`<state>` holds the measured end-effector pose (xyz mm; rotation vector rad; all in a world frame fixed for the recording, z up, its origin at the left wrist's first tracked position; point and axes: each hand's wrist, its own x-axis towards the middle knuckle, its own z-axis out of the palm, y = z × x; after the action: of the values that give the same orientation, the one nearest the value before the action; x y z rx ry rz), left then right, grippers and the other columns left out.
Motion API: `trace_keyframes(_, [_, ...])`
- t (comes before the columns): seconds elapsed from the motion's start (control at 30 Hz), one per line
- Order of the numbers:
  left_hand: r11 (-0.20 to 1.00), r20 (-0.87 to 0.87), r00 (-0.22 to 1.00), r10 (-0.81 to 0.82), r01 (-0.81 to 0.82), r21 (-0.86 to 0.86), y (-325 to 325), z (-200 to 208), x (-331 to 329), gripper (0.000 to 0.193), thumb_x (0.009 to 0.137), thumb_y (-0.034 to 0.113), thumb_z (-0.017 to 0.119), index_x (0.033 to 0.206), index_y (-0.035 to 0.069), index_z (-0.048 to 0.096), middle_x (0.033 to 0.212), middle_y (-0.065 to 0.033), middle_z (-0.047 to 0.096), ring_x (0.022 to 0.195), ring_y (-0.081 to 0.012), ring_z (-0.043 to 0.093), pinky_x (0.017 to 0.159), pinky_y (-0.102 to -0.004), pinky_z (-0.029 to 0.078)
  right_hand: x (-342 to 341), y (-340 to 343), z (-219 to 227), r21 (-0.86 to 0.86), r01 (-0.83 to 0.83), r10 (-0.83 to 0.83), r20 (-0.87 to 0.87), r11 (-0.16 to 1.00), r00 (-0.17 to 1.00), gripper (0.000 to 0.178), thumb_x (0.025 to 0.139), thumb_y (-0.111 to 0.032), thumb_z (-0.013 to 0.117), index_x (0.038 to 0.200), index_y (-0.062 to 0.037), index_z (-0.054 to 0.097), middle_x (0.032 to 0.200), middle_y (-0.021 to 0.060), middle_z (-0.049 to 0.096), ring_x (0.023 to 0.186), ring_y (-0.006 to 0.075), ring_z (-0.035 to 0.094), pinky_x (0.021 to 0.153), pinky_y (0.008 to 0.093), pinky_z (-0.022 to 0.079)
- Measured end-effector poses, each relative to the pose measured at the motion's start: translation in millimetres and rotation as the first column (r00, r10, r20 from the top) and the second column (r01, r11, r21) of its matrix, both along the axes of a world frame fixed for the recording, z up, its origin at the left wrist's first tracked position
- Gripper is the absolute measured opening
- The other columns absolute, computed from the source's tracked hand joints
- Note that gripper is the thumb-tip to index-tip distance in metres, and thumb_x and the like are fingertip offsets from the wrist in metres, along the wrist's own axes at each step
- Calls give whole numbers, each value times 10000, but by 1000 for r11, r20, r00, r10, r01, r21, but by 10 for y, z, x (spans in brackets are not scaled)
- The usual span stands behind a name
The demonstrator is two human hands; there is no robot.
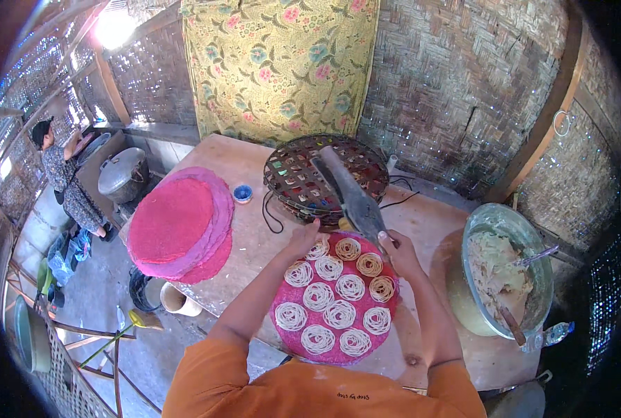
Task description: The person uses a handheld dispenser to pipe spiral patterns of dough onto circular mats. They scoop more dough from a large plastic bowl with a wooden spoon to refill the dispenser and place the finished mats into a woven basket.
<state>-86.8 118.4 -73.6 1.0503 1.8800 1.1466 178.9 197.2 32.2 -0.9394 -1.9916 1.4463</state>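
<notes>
Right hand [396, 249] grips a grey cone-shaped piping bag [352, 195], fingers closed round it, over the round pink woven mat [338, 352] on the wooden bench [255, 237]. Left hand [303, 237] rests at the mat's far edge — fingers curled, grip indeterminate — beside coiled pale noodle spirals [338, 313].

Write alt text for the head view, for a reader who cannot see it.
A person's right hand holds a grey piping bag over a pink round mat covered with pale noodle coils, the left hand at the mat's far edge. A stack of pink mats lies left, a dough bowl right.
</notes>
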Motion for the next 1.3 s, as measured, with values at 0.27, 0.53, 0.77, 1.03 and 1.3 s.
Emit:
trace_keyframes(0.27, [988, -796, 596, -101, 154, -10, -375, -245, -45, 487, 952, 414, 341, 1228, 68, 543, 1371, -144, 417, 1088, -359, 461, 928, -472, 354, 502, -239, -234, 106, 247, -229, -162, 963, 960, 308, 916, -298, 543, 927, 6, 592, 674, -4, 503, 609, 77, 427, 544, 254, 353])
trace_keyframes(0.53, [936, -718, 632, 294, -39, 349, -913, 330, -72, 177, 741, 107, 645, 903, 36, 661, 1254, -105, 505, 1065, -333, 457, 893, -431, 385, 903, -203, -602, 448, 489, -597, 134, 748, 791, 488, 798, -317, 675, 1141, 7, 551, 900, 193, 647, 831, 317, 639, 759, 389, 484])
trace_keyframes(0.77, [933, -706, 611, 358, -201, 299, -1711, 433, 62, 102, 685, 65, 683, 776, 24, 660, 1166, -123, 554, 1072, -336, 444, 916, -420, 359, 867, 26, -872, 701, 419, -751, 253, 576, 609, 626, 780, -317, 674, 1272, -26, 418, 1042, 233, 591, 960, 394, 575, 841, 455, 457])
trace_keyframes(1.03, [959, -680, 677, 282, -198, 201, -2257, 172, 314, 142, 746, 91, 640, 880, 55, 672, 1179, -125, 545, 1080, -331, 455, 922, -437, 348, 894, -274, -766, 869, 294, -662, 49, 397, 748, 284, 773, -89, 572, 1039, 11, 568, 976, 214, 570, 905, 377, 556, 794, 447, 448])
trace_keyframes(1.3, [965, -658, 710, 251, -240, 109, -2180, -38, 404, 222, 752, 134, 648, 930, 1, 642, 1199, -113, 515, 1056, -338, 462, 916, -459, 346, 914, -654, -1224, 608, 387, -592, 175, 693, 786, 120, 760, -33, 569, 846, 37, 614, 895, 221, 565, 892, 370, 545, 806, 451, 426])
